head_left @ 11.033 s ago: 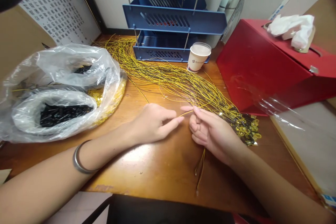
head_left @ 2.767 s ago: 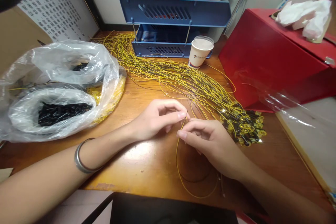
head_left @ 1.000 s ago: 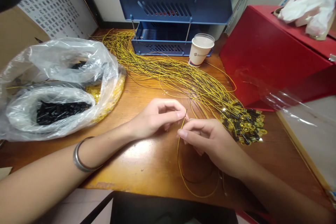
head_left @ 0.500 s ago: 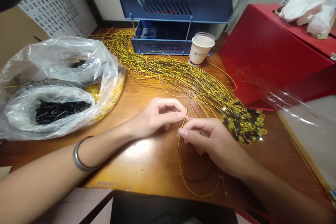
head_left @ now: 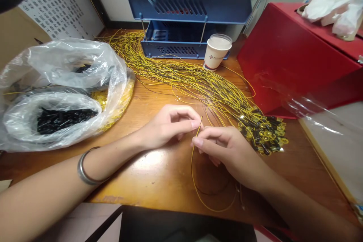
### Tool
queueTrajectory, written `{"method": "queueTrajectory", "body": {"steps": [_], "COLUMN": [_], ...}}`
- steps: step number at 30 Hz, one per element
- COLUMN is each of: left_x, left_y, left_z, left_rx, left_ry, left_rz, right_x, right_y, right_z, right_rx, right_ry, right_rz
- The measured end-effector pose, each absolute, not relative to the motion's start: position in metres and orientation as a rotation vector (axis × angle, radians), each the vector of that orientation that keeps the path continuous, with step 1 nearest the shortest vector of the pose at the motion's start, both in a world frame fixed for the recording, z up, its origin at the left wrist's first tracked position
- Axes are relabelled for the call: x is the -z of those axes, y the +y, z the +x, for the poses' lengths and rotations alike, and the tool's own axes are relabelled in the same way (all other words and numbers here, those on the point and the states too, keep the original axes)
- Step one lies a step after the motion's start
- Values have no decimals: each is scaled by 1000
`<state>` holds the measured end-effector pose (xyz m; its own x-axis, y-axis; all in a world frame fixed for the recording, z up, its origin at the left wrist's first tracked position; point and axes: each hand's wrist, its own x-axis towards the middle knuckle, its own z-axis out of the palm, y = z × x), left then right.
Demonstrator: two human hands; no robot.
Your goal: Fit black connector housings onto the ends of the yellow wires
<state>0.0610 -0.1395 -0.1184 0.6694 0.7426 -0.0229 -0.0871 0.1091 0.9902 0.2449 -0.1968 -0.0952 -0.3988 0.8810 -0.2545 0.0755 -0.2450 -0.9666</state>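
Note:
A thin yellow and black wire (head_left: 194, 179) loops down over the table in front of me, and its upper end is between my hands. My left hand (head_left: 174, 124) pinches it close to the tip with thumb and forefinger. Just below, my right hand (head_left: 224, 147) is closed on the same wire, thumb against the bent fingers. Behind my hands lies a long bundle of yellow and black wires (head_left: 187, 73). It ends at the right in a heap of black and clear yellow plastic pieces (head_left: 263, 134).
A clear plastic bag (head_left: 76, 55) at the left holds small black parts (head_left: 65, 120) and yellow pieces (head_left: 120, 107). At the back are a blue tray rack (head_left: 187, 5) and a paper cup (head_left: 217, 53). A red box (head_left: 297, 60) with tissue on top stands at the right.
Both hands keep their grip on the wire and have barely moved. At the tip, the dark end that stuck out past my left fingers now shows less.

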Motion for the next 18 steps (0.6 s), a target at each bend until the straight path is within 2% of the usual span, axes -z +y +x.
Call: {"method": "queueTrajectory", "body": {"steps": [18], "left_x": [109], "left_y": [-142], "left_z": [65], "left_rx": [-740], "left_ry": [655], "left_rz": [1355], "right_x": [101], "right_y": [-198], "right_z": [246], "right_rx": [-1659], "right_ry": [-1309], "right_rz": [-1228]}}
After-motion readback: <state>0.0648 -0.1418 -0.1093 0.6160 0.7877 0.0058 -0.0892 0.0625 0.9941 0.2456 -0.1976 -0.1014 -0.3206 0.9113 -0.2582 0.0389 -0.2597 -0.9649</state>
